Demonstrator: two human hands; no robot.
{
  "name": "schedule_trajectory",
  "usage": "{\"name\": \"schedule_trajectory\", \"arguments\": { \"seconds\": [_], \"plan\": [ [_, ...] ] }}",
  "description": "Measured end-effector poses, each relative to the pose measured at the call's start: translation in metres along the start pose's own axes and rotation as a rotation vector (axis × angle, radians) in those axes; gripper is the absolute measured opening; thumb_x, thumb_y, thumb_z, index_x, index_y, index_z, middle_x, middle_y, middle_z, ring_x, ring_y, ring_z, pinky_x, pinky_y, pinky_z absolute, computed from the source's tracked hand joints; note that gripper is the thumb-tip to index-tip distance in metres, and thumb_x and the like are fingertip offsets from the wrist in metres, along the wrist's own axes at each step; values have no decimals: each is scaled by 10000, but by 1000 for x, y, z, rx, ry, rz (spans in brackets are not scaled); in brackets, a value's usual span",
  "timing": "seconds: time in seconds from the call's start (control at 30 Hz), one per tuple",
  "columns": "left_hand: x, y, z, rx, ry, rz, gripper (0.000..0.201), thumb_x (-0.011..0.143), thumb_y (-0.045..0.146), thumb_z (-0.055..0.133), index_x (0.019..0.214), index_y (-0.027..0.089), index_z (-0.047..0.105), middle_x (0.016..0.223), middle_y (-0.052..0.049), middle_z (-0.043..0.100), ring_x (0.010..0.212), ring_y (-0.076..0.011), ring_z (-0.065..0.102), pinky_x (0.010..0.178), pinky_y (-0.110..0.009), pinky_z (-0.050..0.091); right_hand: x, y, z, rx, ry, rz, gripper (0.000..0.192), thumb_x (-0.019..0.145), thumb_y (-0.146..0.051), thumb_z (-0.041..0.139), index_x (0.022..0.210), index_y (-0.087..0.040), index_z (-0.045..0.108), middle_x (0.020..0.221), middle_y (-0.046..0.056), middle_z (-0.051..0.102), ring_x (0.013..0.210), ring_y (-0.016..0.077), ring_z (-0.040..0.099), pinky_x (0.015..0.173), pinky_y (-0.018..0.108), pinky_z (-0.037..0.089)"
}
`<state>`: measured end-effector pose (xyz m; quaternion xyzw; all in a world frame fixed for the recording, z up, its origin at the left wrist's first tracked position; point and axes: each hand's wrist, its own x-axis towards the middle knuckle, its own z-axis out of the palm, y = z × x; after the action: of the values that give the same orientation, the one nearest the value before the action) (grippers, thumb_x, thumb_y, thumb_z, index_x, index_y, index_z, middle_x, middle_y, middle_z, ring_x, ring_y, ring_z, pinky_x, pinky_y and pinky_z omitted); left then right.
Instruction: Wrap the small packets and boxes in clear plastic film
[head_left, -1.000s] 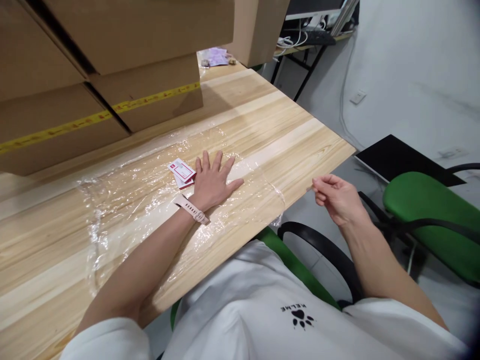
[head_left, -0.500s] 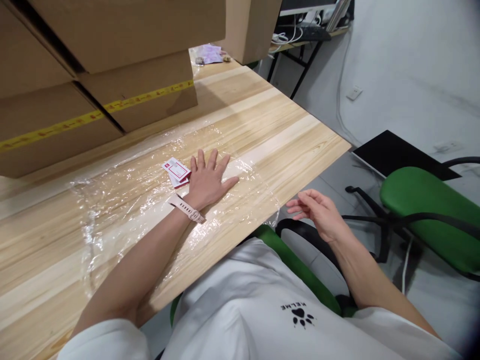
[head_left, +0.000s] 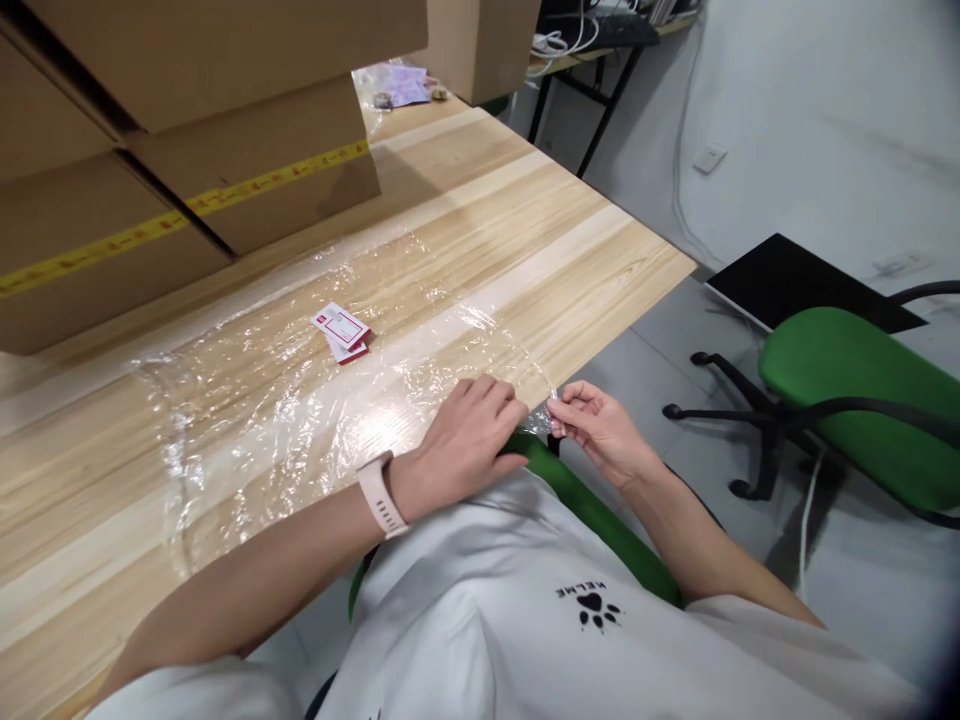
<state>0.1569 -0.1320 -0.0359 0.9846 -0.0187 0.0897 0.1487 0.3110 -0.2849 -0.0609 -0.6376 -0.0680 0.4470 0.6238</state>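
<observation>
A clear plastic sheet (head_left: 300,420), crinkled and shiny, lies spread over the wooden table (head_left: 525,230). At its right corner, by the table's front edge, my right hand (head_left: 600,430) pinches the plastic between thumb and fingers. My left hand (head_left: 469,435) rests palm down over the front edge, with the thumb apart from the loosely bent fingers and no object visible in it; its palm side is hidden. Two small white-and-red cards or packets (head_left: 342,328) overlap on top of the sheet, beyond my left hand.
Large cardboard boxes (head_left: 247,190) with yellow tape are stacked at the back left. A purple packet (head_left: 407,86) lies behind them. Green chairs (head_left: 855,400) stand at the right and under the table edge. Another desk (head_left: 559,65) with cables is at the back.
My left hand has drawn back from beside the cards to the table's front edge, its fingers less spread. My right hand has moved slightly left and taken hold of the sheet's corner.
</observation>
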Motion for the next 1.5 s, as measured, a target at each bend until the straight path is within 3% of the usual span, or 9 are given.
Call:
{"name": "schedule_trajectory", "arguments": {
  "seconds": [0.07, 0.13, 0.3, 0.5, 0.73, 0.93, 1.03, 1.27, 1.5],
  "plan": [
    [-4, 6, 14, 75, 51, -4, 114, 1029, 243, 553, 942, 182, 597, 964, -77, 665, 866, -228, 534, 756, -370, 425, -1, -4, 1, -21, -19, -15, 572, 488, -463, 1009, 744, -200, 570, 582, -70, 570, 505, 67, 544, 492, 189, 475],
    [-6, 6, 24, 105, 88, 33, 212, 1039, 114, 460, 878, 182, 580, 864, -52, 643, 790, -205, 508, 721, -352, 395, -1, -5, 0, -23, -21, -11, 590, 449, -452, 1018, 733, -195, 570, 581, -75, 561, 492, 55, 514, 485, 185, 456],
    [-9, 5, 27, 121, 115, 83, 272, 1042, 73, 407, 859, 174, 580, 824, -43, 625, 741, -193, 490, 698, -350, 379, 5, -6, -22, -49, 24, -2, 584, 443, -413, 1027, 754, -199, 580, 618, -37, 631, 522, 86, 577, 500, 201, 475],
    [-11, 5, 28, 120, 157, 44, 300, 1056, 102, 416, 810, 184, 568, 783, -34, 613, 734, -185, 496, 679, -341, 378, 10, -23, -66, -88, 361, -202, 574, 403, -396, 1038, 738, -224, 603, 648, -16, 681, 537, 101, 604, 526, 222, 547],
    [-10, 4, 27, 122, 186, 100, 287, 1045, 85, 436, 815, 182, 576, 796, -24, 630, 718, -175, 492, 676, -333, 368, -10, -8, -22, -192, -83, 68, 588, 584, -560, 950, 853, -211, 560, 874, 56, 759, 785, 183, 728, 725, 323, 627],
    [-10, 3, 27, 121, 189, 101, 255, 1038, 95, 466, 830, 175, 588, 819, -28, 640, 725, -177, 502, 678, -333, 362, -19, -13, -19, -651, 21, -294, 394, 728, -428, 857, 818, -233, 527, 926, 45, 732, 811, 181, 681, 645, 274, 547],
    [-10, 3, 28, 125, 174, 98, 267, 1036, 83, 449, 833, 181, 593, 810, -32, 637, 734, -182, 506, 677, -337, 360, -22, -13, -20, -785, -1, -343, 271, 821, -370, 756, 809, -233, 522, 893, 35, 732, 743, 164, 666, 630, 274, 521],
    [-10, 3, 28, 113, 170, 89, 260, 1034, 85, 457, 832, 179, 592, 827, -32, 636, 737, -182, 495, 684, -336, 358, -20, -10, -19, -707, -40, -320, 230, 854, -340, 692, 759, -221, 520, 721, 16, 700, 640, 148, 650, 588, 256, 486],
    [-9, 2, 28, 101, 173, 102, 279, 1026, 55, 436, 816, 176, 574, 816, -29, 626, 722, -179, 474, 674, -333, 353, -9, -13, -33, -540, 24, -268, 232, 741, -268, 749, 759, -211, 525, 750, 14, 717, 639, 133, 658, 610, 247, 534]
  ]
}}
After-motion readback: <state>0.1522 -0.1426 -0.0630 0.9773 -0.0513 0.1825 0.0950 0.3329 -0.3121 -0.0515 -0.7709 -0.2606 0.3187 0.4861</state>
